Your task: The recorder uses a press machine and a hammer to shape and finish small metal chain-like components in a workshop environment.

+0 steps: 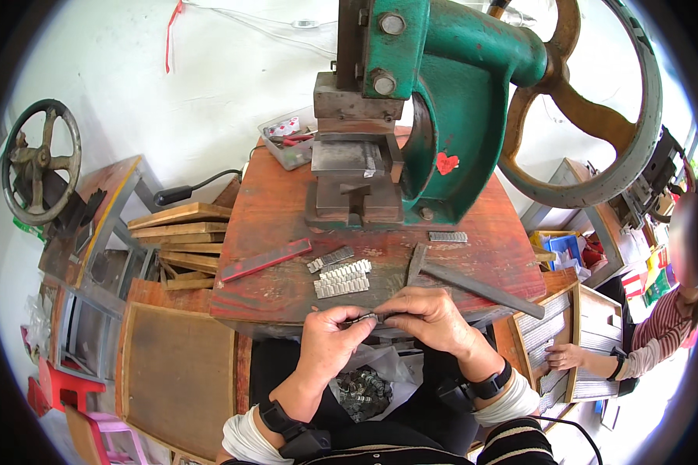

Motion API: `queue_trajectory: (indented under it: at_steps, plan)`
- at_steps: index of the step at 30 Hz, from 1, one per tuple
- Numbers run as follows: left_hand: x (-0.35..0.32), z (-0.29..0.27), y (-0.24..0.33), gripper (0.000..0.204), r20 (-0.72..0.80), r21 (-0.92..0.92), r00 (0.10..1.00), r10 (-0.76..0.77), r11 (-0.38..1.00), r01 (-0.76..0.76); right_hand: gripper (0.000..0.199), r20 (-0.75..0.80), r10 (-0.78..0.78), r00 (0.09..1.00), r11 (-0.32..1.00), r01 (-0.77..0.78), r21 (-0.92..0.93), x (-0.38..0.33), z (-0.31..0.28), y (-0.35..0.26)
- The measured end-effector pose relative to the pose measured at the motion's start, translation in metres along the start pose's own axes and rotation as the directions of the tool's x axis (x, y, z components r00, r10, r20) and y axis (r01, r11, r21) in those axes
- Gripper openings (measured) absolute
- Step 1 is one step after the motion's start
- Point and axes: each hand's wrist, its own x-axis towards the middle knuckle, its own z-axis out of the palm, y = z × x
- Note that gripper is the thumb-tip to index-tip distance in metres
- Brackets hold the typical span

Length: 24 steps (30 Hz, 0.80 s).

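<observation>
Just past the table's front edge, my left hand (327,341) and my right hand (433,319) meet, both closed. Their fingertips pinch a small dark metal piece (358,318) between them; most of it is covered by the fingers. Beyond them on the reddish wooden table (395,260) lie silver notched metal strips (343,280) and a darker strip (331,259). A hammer (481,288) rests to the right of these. Below my hands, a white plastic bag (402,372) in my lap holds many small metal pieces (362,394).
A green hand press (465,116) with a large wheel stands at the table's back. Another notched strip (447,236) lies before it, a red bar (265,260) to the left. Wooden trays (180,372) flank the table. At right, a co-worker's hand (564,356) touches a tray of strips.
</observation>
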Motion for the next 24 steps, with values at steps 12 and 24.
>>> queue_trajectory:
  at_steps: [12, 24]
  plan:
    - [0.0026, 0.0018, 0.0041, 0.013, 0.081, -0.084, 0.995, -0.053, 0.995, 0.060, 0.023, 0.043, 0.027, 0.999, 1.000, -0.028, 0.013, -0.0035, -0.0083, 0.0010]
    - [0.0035, -0.0026, 0.0078, 0.015, 0.189, -0.197, 0.974, -0.122, 0.967, 0.160, 0.024, 0.084, 0.129, 0.988, 0.976, -0.142, 0.165, -0.0070, -0.0094, 0.0033]
